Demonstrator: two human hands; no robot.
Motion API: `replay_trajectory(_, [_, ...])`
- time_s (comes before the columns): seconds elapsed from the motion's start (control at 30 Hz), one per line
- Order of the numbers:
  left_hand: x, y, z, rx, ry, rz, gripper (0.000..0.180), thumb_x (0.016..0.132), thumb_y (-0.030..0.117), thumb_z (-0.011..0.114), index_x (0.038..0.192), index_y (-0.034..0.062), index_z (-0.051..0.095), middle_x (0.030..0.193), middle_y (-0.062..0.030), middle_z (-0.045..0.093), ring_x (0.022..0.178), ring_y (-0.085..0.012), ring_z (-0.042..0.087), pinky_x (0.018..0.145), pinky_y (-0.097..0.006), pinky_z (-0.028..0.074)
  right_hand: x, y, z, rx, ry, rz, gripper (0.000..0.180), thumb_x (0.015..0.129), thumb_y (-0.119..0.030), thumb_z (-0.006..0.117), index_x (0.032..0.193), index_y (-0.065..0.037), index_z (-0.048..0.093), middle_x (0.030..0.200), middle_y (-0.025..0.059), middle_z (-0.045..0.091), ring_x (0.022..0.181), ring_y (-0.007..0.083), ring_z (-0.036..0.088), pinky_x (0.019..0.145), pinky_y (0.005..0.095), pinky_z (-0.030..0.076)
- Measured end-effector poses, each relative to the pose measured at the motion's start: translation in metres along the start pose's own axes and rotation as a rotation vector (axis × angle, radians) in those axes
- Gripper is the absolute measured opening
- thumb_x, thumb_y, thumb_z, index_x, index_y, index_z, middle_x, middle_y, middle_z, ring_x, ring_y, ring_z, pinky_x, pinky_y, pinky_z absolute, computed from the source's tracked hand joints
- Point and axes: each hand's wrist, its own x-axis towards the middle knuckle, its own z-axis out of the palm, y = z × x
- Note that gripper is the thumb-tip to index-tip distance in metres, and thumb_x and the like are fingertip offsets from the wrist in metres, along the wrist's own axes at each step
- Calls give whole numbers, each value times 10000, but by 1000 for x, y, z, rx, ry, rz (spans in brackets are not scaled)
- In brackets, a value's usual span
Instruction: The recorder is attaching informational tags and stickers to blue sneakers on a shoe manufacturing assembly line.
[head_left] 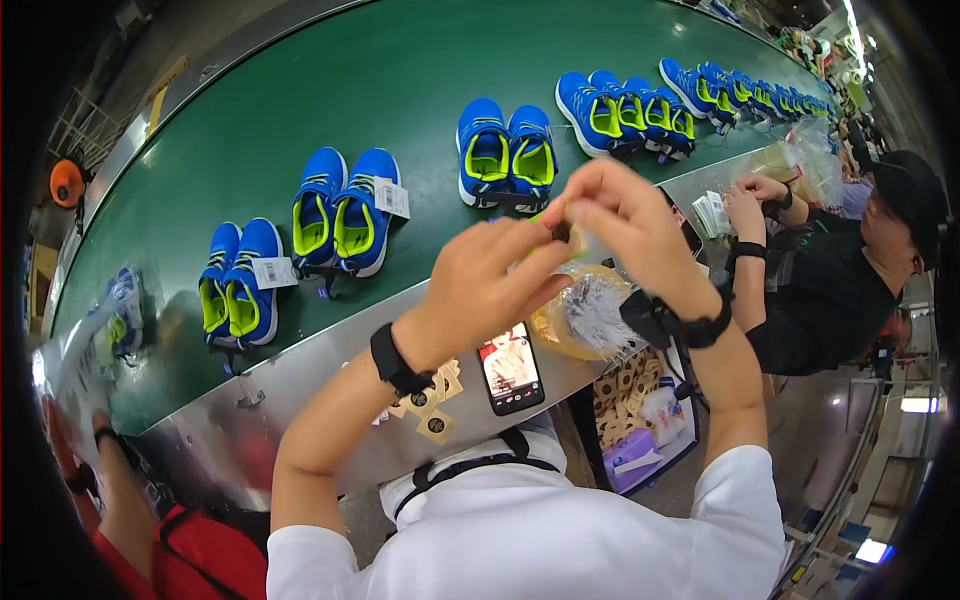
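Note:
My left hand (485,285) and my right hand (625,220) meet above the metal ledge (330,360), fingertips pinched together on a small item I cannot make out. A clear plastic bag (585,315) with yellowish contents hangs under my right hand. Both wrists carry black bands. A smartphone (510,368) with its screen lit lies on the ledge below my hands. Small tan tags (432,400) lie beside it. Pairs of blue and lime shoes (345,210) stand on the green conveyor belt (330,90).
A person in black (850,270) works at my right, hands on a stack of tags. Another person's arm in red (120,500) is at the lower left. A box of tags and packets (645,410) stands under the ledge. More shoe pairs (620,110) line the belt.

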Motion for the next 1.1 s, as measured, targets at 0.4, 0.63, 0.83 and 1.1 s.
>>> replay_trajectory(0.4, [-19,-136,88,253,-671,-360,359,848,394,571,1062,106,562,1038,-56,625,791,-305,622,669,-415,497,106,99,-200,-1685,53,421,183,839,-195,491,957,-108,602,878,169,647,858,366,621,692,473,471])
replay_trajectory(0.63, [-41,-144,73,246,-523,-194,317,811,395,602,922,101,564,896,-51,589,705,-293,621,585,-408,494,136,179,-219,-1490,148,475,532,763,-457,594,965,33,649,977,252,638,918,401,614,797,471,476])
replay_trajectory(0.83, [-57,-170,11,391,-506,-409,298,823,362,587,930,84,588,909,-78,596,754,-297,638,637,-416,504,152,165,-168,-1259,-3,345,333,665,-352,688,657,-21,651,678,169,635,652,316,629,591,410,467])
replay_trajectory(1.1, [-66,-191,-39,422,-537,-569,360,835,393,591,1031,90,599,971,-101,610,825,-324,628,688,-429,506,150,130,-5,-1267,-269,152,334,724,-361,642,767,-30,657,777,176,651,744,357,638,637,447,501])
